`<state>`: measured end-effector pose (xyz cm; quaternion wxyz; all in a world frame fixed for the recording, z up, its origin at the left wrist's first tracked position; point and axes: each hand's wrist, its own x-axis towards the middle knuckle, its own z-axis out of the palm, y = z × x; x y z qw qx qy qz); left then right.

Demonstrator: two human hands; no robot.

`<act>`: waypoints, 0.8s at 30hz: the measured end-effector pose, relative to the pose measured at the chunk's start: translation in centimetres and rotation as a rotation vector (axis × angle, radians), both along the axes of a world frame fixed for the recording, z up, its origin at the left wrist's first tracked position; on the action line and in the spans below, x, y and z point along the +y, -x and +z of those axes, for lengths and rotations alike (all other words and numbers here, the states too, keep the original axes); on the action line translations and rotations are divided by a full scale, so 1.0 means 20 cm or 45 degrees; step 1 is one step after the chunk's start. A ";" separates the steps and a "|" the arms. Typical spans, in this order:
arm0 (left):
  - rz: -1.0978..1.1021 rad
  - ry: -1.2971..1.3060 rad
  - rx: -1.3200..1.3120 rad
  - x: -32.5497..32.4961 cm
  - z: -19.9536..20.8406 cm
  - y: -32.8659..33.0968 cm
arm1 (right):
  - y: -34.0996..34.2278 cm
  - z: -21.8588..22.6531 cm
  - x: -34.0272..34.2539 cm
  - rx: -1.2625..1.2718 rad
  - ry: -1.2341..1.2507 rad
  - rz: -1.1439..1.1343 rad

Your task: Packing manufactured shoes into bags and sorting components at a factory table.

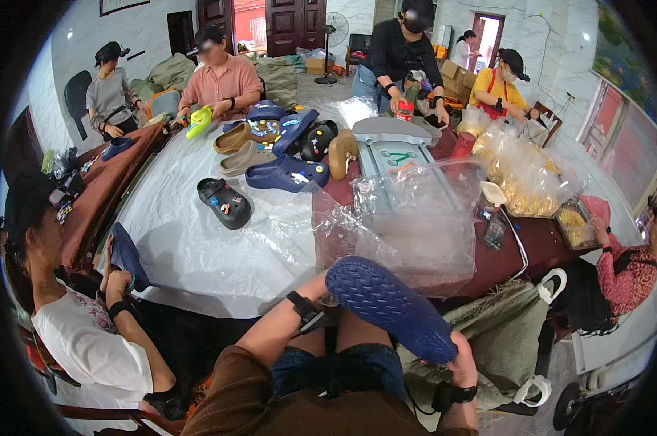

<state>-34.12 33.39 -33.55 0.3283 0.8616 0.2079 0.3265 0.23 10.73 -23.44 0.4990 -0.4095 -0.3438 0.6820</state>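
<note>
Right hand (462,362) gripping the lower end of the navy clog (390,309), sole towards us, near the clear plastic bag (423,240); left hand hidden behind the upper end, its grip I cannot tell; should the right fingers slip, the clog could drop; swing it forward carelessly, the loose plastic could snag
</note>
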 end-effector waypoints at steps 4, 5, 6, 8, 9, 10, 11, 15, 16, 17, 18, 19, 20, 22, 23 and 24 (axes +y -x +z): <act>0.074 0.973 -0.307 -0.20 0.46 0.02 | 0.08 0.05 0.01 -0.013 0.067 -0.062; 0.185 1.397 -0.435 -0.23 0.51 0.05 | 0.11 0.06 0.03 0.018 0.120 -0.131; 0.199 1.391 -0.439 -0.23 0.51 0.08 | 0.12 0.06 0.05 0.021 0.117 -0.117; 0.183 1.187 -0.482 -0.23 0.47 0.14 | 0.13 0.04 0.07 0.018 0.111 -0.090; 0.195 1.182 -0.486 -0.24 0.46 0.15 | 0.13 0.03 0.07 0.019 0.109 -0.077; 0.195 1.141 -0.595 -0.24 0.45 0.16 | 0.13 0.02 0.07 -0.085 0.089 -0.040; 0.196 1.095 -0.705 -0.24 0.44 0.17 | 0.12 0.00 0.06 -0.190 0.067 0.000; 0.690 0.405 0.079 -0.39 0.70 0.09 | 0.16 0.01 0.04 -0.414 -0.028 0.075; 0.734 -0.057 0.142 -0.39 0.70 0.08 | 0.19 0.02 0.04 -0.458 -0.067 0.055; 0.761 -0.099 0.079 -0.43 0.70 0.06 | 0.22 0.03 0.04 -0.501 -0.106 0.035; 0.794 -0.189 0.116 -0.47 0.75 0.03 | 0.24 0.02 0.05 -0.497 -0.116 0.044; 0.836 -0.279 0.153 -0.49 0.79 0.02 | 0.27 0.01 0.06 -0.396 -0.084 0.044; 0.856 -0.285 0.155 -0.48 0.78 0.02 | 0.29 0.00 0.08 -0.295 -0.050 0.043; 0.870 -0.512 0.234 -0.51 0.80 0.03 | 0.38 0.06 0.11 -0.107 0.053 0.048; 0.883 -0.515 0.239 -0.51 0.81 0.05 | 0.42 0.07 0.12 0.076 0.165 0.035; 0.873 -0.536 0.321 -0.53 0.83 0.06 | 0.42 0.05 0.14 0.120 0.224 0.117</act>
